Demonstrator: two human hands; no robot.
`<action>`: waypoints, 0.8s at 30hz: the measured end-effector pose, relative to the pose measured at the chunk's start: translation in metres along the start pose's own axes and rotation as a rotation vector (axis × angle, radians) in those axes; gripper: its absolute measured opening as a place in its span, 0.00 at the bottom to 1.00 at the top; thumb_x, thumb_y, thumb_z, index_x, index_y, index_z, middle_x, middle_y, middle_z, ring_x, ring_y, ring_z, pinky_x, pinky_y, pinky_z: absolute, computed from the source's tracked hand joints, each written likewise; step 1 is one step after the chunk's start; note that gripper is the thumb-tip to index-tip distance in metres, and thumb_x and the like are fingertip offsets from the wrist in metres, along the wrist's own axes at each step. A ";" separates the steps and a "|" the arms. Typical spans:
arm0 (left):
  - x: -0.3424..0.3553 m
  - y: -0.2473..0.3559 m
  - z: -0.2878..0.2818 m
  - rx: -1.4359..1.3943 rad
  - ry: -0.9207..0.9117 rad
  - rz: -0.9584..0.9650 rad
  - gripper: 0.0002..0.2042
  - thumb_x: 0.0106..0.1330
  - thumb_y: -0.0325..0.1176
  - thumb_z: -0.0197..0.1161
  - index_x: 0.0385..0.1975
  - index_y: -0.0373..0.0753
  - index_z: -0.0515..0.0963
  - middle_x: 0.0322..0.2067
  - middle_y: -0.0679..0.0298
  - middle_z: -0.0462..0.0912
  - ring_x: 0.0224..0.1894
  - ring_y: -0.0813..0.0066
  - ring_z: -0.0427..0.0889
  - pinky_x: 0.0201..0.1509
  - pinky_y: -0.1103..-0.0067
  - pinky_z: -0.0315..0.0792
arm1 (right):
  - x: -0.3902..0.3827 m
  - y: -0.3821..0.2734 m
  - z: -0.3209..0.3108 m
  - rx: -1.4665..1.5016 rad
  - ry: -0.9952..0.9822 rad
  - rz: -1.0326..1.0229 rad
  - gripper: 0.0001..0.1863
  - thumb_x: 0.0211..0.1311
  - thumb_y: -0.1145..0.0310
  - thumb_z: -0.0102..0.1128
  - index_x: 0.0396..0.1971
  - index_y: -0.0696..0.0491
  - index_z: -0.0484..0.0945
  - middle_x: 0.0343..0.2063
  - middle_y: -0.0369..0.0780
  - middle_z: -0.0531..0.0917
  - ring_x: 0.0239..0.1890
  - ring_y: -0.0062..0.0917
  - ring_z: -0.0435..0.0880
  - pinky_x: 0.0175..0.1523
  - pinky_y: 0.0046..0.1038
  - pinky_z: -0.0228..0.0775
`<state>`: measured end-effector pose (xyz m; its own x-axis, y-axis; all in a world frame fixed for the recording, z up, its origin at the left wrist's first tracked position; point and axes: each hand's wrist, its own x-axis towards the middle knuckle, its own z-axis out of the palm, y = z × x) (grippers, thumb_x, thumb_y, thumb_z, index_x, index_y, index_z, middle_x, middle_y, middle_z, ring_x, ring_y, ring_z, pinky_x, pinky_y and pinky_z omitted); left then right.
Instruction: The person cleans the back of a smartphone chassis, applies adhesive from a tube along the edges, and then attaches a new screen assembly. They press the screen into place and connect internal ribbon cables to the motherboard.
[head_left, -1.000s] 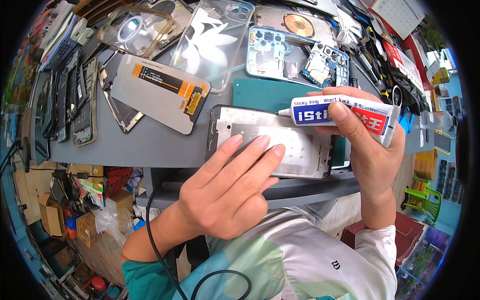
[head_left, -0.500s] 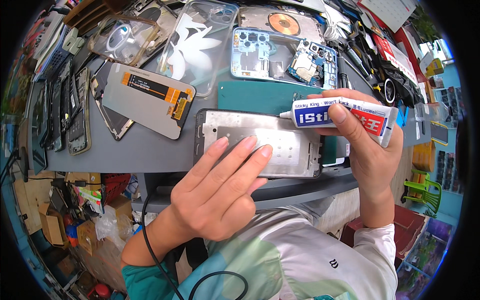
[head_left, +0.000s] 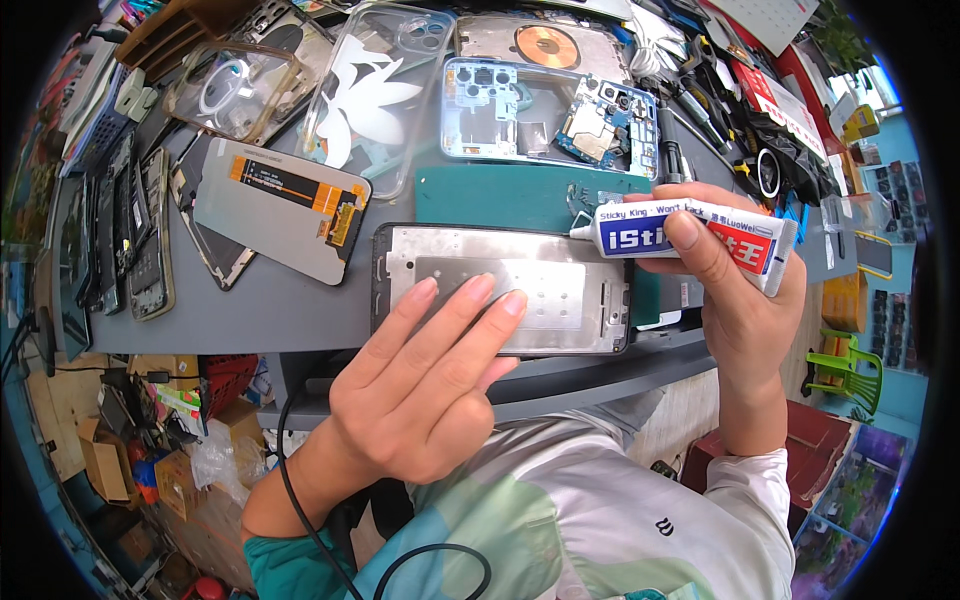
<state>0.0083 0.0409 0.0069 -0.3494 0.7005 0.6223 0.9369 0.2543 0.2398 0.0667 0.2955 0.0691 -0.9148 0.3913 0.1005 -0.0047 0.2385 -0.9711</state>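
A phone mid-frame [head_left: 495,341], silver inside with a dark rim, lies at the bench's front edge. Three outstretched fingertips of my left hand [head_left: 415,385] rest on its metal plate, the thumb by its near edge. In my right hand [head_left: 740,300] is a glue tube [head_left: 625,232], white, blue and red, gripped between thumb and fingers. Its nozzle points left, at the frame's far edge towards the right; whether it touches cannot be made out. Left of the frame lies a phone display panel [head_left: 265,215], back side up, with an orange and black flex cable.
A green mat [head_left: 490,195] lies behind the frame. Beyond it sit a light-blue phone frame with a circuit board [head_left: 595,125] and a clear phone case [head_left: 400,165]. Several stripped phone parts [head_left: 150,260] lie left; tools [head_left: 700,110] crowd the far right. A black cable [head_left: 285,470] crosses my left forearm.
The bench and its things have shifted slightly left in the view. Relative to the frame, the glue tube's nozzle sits a little farther right. My left fingertips stay on the same plate.
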 end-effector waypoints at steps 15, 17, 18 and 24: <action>-0.001 0.001 0.004 0.005 0.041 -0.021 0.23 0.71 0.28 0.70 0.23 0.42 0.58 0.48 0.52 0.92 0.56 0.54 0.91 0.66 0.59 0.81 | -0.007 -0.002 -0.015 0.029 0.032 0.026 0.15 0.74 0.73 0.69 0.53 0.68 0.84 0.44 0.50 0.91 0.44 0.30 0.92 0.49 0.29 0.90; -0.001 0.000 0.004 0.014 0.039 -0.013 0.23 0.71 0.28 0.70 0.23 0.42 0.58 0.48 0.52 0.92 0.56 0.54 0.91 0.66 0.59 0.81 | -0.008 -0.002 -0.016 0.020 0.036 0.014 0.15 0.74 0.73 0.69 0.52 0.68 0.84 0.44 0.50 0.91 0.44 0.30 0.92 0.49 0.30 0.90; -0.002 0.000 0.005 0.019 0.038 -0.009 0.23 0.71 0.29 0.70 0.23 0.42 0.58 0.48 0.52 0.92 0.56 0.54 0.91 0.65 0.59 0.81 | -0.009 -0.001 -0.017 0.023 0.041 0.018 0.15 0.74 0.73 0.69 0.52 0.68 0.84 0.44 0.50 0.91 0.44 0.30 0.92 0.49 0.30 0.90; -0.002 0.001 0.006 0.018 0.052 -0.009 0.23 0.71 0.28 0.70 0.23 0.42 0.58 0.49 0.51 0.92 0.57 0.53 0.91 0.65 0.58 0.81 | -0.013 -0.001 -0.023 -0.034 0.076 0.018 0.15 0.73 0.72 0.70 0.52 0.67 0.85 0.44 0.49 0.91 0.44 0.29 0.92 0.48 0.29 0.90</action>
<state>0.0094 0.0437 0.0020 -0.3572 0.6625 0.6585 0.9337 0.2724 0.2324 0.0882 0.3106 0.0733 -0.8813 0.4617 0.1007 0.0263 0.2607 -0.9651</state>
